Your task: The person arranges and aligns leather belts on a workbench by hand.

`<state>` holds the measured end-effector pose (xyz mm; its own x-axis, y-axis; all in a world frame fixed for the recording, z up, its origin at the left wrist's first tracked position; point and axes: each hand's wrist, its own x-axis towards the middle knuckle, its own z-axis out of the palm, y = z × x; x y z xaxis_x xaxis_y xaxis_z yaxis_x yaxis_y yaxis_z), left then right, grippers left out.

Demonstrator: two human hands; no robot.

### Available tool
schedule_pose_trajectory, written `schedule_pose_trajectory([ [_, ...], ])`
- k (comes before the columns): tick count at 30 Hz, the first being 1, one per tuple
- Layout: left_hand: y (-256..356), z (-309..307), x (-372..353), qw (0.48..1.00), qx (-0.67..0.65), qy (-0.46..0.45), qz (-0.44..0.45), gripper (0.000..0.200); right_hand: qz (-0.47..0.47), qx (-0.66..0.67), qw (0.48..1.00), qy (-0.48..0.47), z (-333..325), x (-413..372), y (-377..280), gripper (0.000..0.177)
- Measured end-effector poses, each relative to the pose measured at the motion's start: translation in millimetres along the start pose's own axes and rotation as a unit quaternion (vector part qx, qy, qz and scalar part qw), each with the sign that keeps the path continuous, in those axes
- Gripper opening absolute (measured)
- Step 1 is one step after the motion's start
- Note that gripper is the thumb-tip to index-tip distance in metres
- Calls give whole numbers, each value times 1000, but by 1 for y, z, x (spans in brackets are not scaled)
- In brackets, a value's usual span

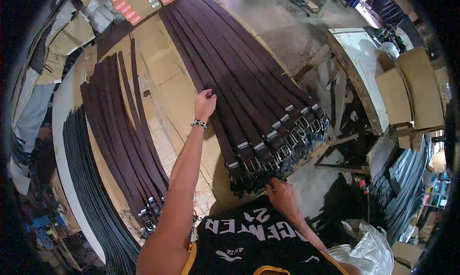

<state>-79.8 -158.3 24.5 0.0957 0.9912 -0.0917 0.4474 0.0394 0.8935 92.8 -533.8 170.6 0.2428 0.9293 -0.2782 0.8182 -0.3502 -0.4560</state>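
A broad stack of dark brown belts [239, 73] lies lengthwise on the cardboard-covered table, with metal buckles [292, 136] bunched at the near end. My left hand [206, 104], with a beaded bracelet at the wrist, is closed at the left edge of this stack, its fingers curled over the outermost belt. Close to my body, my right hand [283, 197] has its fingers bent together by the lowest buckles; what lies between them is hidden.
Another group of brown belts [112, 117] rests on the cardboard [165, 73] to the left, beside a row of black straps [91, 179]. Labelled boxes [132, 4] stand at the far end. To the right are a white-topped table [352, 54] and cardboard cartons [419, 90].
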Motion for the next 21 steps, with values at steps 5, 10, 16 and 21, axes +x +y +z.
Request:
schedule_pose_trajectory([
  [5, -2, -9, -22, 998, -19, 38, 49, 39, -9, 7, 1000, 15, -8, -8, -8, 20],
  [10, -5, -104, -124, 982, 166, 82, -38, 24, -42, 61, 996, 43, -30, -13, -39, 20],
  [16, -56, -197, -298, 823, 511, -13, -247, 32, -154, 44, 987, -26, -21, -11, -52, 16],
  [21, -87, -199, -379, 810, 519, 97, -255, 46, -199, 28, 976, -84, -8, -9, -84, 20],
])
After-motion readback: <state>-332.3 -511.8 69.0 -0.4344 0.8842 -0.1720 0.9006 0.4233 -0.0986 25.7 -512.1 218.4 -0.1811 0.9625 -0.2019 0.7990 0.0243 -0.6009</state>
